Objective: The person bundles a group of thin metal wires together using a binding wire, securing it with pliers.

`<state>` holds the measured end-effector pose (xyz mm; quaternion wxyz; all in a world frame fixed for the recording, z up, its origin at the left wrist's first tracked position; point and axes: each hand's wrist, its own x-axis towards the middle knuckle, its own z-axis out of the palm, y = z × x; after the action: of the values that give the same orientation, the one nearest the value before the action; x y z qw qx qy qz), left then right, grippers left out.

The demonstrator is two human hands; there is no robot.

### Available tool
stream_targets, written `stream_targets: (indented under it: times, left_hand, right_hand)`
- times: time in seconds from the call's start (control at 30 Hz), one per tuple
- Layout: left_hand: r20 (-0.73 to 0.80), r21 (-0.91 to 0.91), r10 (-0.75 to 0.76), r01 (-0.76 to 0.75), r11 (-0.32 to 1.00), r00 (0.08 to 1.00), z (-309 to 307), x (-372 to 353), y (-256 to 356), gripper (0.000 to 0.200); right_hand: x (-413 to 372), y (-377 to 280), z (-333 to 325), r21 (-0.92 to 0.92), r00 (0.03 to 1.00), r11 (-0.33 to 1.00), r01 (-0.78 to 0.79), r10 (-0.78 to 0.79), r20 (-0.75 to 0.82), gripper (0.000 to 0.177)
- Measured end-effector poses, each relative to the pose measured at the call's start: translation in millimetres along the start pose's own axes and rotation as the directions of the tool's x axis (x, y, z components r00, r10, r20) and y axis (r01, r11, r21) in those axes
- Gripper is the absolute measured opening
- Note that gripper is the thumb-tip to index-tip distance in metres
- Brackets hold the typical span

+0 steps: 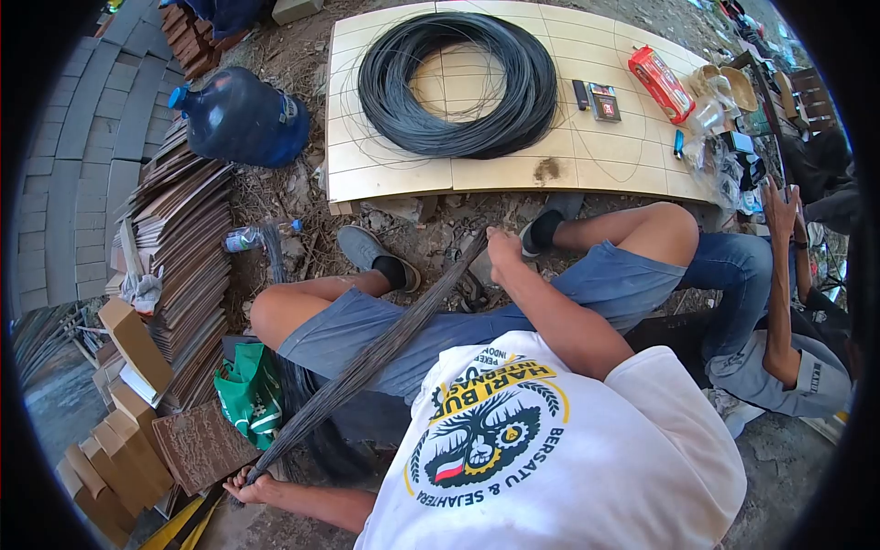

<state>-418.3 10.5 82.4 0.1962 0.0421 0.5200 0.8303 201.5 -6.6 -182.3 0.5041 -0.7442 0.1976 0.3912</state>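
A long bundle of thin dark wires (pixel 367 357) runs diagonally across my lap over the blue shorts. My left hand (pixel 249 486) is closed round its lower end, at the lower left. Near the upper end, between my knees, my right hand (pixel 503 254) is closed on the same bundle. Another bundle of dark wires (pixel 273 252) shows beside my left knee, partly hidden under my leg. A big coil of dark wire (pixel 368 101) lies on the low tiled-looking table in front of me.
On the table (pixel 495 174) are a cigarette pack (pixel 604 103), a red packet (pixel 662 84) and plastic cups. Left stand a blue water jug (pixel 243 117), stacked tiles (pixel 179 275), a small bottle (pixel 243 239) and a green bag (pixel 249 394). Another person (pixel 779 339) sits at right.
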Motion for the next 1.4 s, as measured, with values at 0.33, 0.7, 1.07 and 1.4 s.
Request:
stream_targets:
  times: [0.33, 0.7, 1.07, 1.4]
  left_hand:
    - [0.05, -0.018, -0.128, 0.129, 0.992, 0.991, -9.1, 25.7, -0.9, 0.038]
    - [0.04, 0.018, -0.068, 0.068, 0.998, 0.997, 5.6, 7.4, 0.9, 0.028]
    - [0.026, 0.092, -0.017, 0.015, 0.996, 1.0, 1.2, 21.8, 0.4, 0.03]
    - [0.016, 0.08, -0.042, 0.04, 0.996, 0.999, 14.9, 11.1, -3.3, 0.032]
  right_hand:
    - [15.9, -64.0, -64.1, -0.411, 0.61, 0.493, 0.766, -0.359, 0.706, 0.021]
    - [-1.5, -88.5, -64.7, -0.437, 0.421, -0.056, 0.898, -0.184, 0.888, 0.013]
    - [24.0, -90.0, -49.9, -0.413, 0.413, -0.087, 0.907, -0.018, 0.911, 0.014]
    - [3.3, -124.1, -55.6, -0.502, 0.55, -0.515, 0.695, -0.07, 0.832, 0.061]
